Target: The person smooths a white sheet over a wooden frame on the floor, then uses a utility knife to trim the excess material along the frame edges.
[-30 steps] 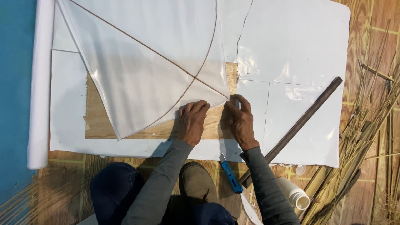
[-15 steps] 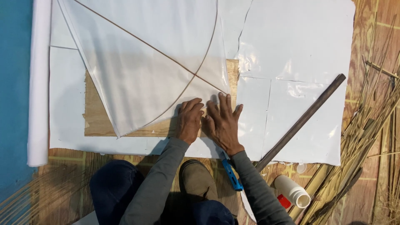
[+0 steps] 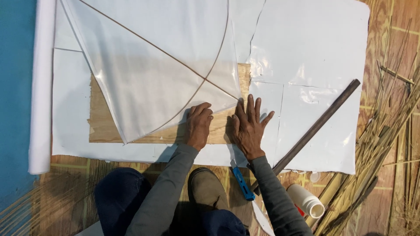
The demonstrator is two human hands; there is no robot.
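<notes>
Wooden floor with white sheets spread flat; both hands pressed on a kite at a board's lower edge.

Blue strip along the left side, a white roll lying beside it. Wooden board on top of the sheets, under the kite: thin white film, one straight stick and one curved stick crossing near its lower right corner. Long dark rod slanting across the right sheets; dry stalks heaped at far right. Left hand palm down, fingers curled, on the kite's lower edge over the board. Right hand just beside, flat, fingers spread, fingertips at the kite's corner; nothing pinched. Blue knife and white bottle on the floor near the right forearm.
</notes>
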